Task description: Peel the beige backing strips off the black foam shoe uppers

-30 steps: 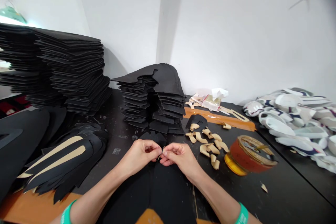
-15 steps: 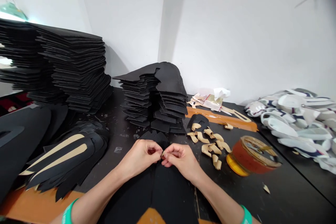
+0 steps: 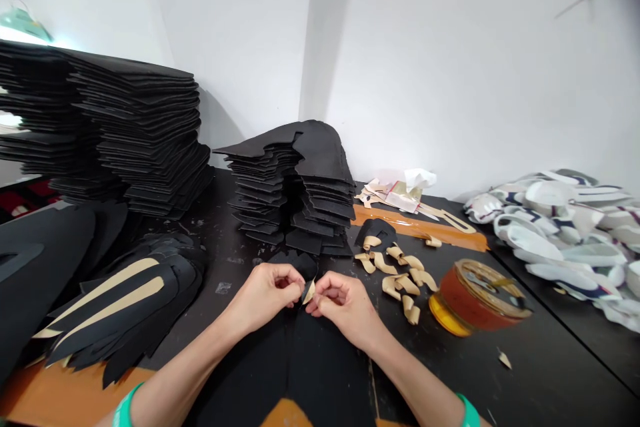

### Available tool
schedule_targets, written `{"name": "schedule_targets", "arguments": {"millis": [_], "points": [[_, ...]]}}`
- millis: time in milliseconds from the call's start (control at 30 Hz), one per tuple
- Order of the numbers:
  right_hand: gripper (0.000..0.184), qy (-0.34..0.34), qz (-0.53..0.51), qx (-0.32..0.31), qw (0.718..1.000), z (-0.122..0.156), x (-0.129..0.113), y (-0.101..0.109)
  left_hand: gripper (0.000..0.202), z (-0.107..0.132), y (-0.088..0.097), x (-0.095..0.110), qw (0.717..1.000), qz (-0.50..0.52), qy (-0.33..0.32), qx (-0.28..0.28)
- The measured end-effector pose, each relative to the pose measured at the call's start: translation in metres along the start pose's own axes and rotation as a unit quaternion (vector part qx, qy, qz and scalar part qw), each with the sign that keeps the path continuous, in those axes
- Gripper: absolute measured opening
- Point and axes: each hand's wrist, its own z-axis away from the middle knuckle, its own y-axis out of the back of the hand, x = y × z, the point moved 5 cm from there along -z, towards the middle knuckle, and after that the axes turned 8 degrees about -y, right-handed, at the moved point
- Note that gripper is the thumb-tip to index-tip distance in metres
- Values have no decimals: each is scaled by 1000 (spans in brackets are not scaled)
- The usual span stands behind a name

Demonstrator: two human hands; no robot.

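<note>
A black cut piece [image 3: 327, 367] with a seam-like line down its middle lies in front of me. Over its far end, my right hand [image 3: 345, 307] pinches a small beige paper scrap [image 3: 309, 292] between thumb and fingers. My left hand [image 3: 273, 293] is closed in a pinch just left of the scrap, a small gap away. Whatever sits between its fingertips is too small to make out. Several curled beige paper strips [image 3: 411, 310] are strewn right of my hands. Black pieces with long beige strips [image 3: 115, 310] lie fanned out to the left.
Tall stacks of black pieces [image 3: 145, 127] and a lower stack [image 3: 325, 153] stand at the back. A brown-lidded amber container [image 3: 480, 297] is on the right. White parts [image 3: 565, 233] are heaped at far right, and a tissue pack [image 3: 405, 195] lies near the wall.
My fingertips have moved slightly apart. The beige scrap, mostly hidden between them before, now shows plainly at my right fingertips.
</note>
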Motion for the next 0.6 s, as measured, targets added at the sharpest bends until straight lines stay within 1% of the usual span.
{"name": "schedule_targets", "arguments": {"millis": [167, 267, 333, 400, 467, 533, 600], "points": [[25, -14, -70, 7, 997, -1, -6, 5, 13, -1, 5, 9, 998, 37, -8, 47], [33, 2, -69, 37, 997, -1, -8, 7, 13, 0, 3, 11, 998, 45, -14, 49], [34, 13, -59, 51, 997, -3, -8, 6, 13, 1, 0, 11, 998, 44, -24, 32], [32, 11, -60, 59, 996, -4, -7, 5, 13, 2, -3, 11, 998, 42, -31, 23], [31, 16, -74, 64, 995, -6, -9, 5, 12, 2, -3, 10, 998, 37, -31, 29], [28, 36, -97, 70, 992, -5, -12, 7, 12, 2, -2, 10, 998, 34, -30, 40], [24, 64, -115, 95, 987, -4, -17, 11, 10, 2, -1, 9, 998, 37, -31, 46]]}}
